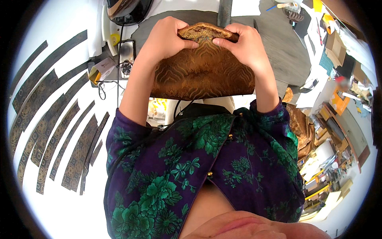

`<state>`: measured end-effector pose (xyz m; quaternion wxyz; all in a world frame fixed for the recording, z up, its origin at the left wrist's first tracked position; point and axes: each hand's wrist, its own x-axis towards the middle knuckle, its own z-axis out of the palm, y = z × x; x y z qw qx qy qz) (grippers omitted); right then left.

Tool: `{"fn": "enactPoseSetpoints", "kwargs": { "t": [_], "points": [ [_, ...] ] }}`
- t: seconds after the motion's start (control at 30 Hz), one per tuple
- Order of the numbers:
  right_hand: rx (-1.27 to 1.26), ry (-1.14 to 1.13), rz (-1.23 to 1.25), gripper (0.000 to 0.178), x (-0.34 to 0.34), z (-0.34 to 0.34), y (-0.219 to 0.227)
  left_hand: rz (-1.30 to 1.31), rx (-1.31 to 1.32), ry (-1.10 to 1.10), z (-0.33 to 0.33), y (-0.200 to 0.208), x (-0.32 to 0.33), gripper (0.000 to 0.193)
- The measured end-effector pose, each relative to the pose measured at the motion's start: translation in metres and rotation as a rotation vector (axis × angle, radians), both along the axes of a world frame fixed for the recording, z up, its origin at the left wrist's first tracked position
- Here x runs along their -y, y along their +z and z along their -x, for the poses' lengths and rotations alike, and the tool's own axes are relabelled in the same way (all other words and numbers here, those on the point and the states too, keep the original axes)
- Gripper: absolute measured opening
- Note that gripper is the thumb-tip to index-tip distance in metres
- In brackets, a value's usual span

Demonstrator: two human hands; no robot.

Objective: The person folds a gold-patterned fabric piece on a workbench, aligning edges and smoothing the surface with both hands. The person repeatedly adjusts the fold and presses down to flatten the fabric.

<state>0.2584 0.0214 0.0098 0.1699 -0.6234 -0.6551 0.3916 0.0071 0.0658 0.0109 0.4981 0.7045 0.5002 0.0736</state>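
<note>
A piece of brown and gold patterned fabric [203, 75] stretches between my two hands, its lower part hanging over the near edge of the grey work surface. My left hand [169, 38] pinches its upper left edge, thumb on top and fingers curled beneath. At the upper right edge my right hand [244, 42] grips it the same way. Between the thumbs the far edge bulges up in a folded, lighter gold rim. The fingertips under the cloth are hidden.
Dark patterned fabric strips [51, 131] lie on a white surface at left. Beside my left forearm are a small box [104, 68] and a cord. A black, rounded appliance [128, 11] stands at the back. More brown cloth [300, 127] and a cluttered shelf [338, 131] are at right.
</note>
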Motion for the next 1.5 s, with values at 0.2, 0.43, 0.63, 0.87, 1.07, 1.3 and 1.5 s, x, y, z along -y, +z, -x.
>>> {"fn": "enactPoseSetpoints", "kwargs": {
  "t": [0.2, 0.43, 0.63, 0.87, 1.07, 1.3, 1.5],
  "points": [
    [-0.057, -0.040, 0.049, 0.041, 0.001, -0.004, -0.015, 0.158, 0.005, -0.008, 0.003, -0.011, -0.009, 0.031],
    [0.079, -0.035, 0.064, 0.048, -0.003, 0.001, -0.007, -0.134, -0.109, -0.012, 0.004, -0.020, -0.002, 0.053],
    [0.449, -0.062, -0.427, 0.073, 0.016, 0.026, 0.012, -0.868, -0.204, 0.100, -0.014, 0.006, 0.047, 0.053],
    [0.358, -0.052, -0.757, 0.024, 0.034, 0.034, -0.013, -0.913, 0.044, -0.080, 0.000, -0.027, 0.073, 0.025],
    [0.177, -0.001, -0.755, 0.021, 0.056, 0.018, -0.045, -0.899, 0.029, -0.059, 0.009, -0.026, 0.092, 0.043],
    [0.149, 0.024, -0.690, 0.033, 0.066, 0.014, -0.031, -0.884, -0.156, -0.126, 0.011, -0.028, 0.118, 0.057],
    [0.156, 0.134, -0.765, 0.030, 0.070, 0.012, -0.036, -0.895, -0.227, -0.097, 0.002, -0.028, 0.127, 0.055]
  ]
}}
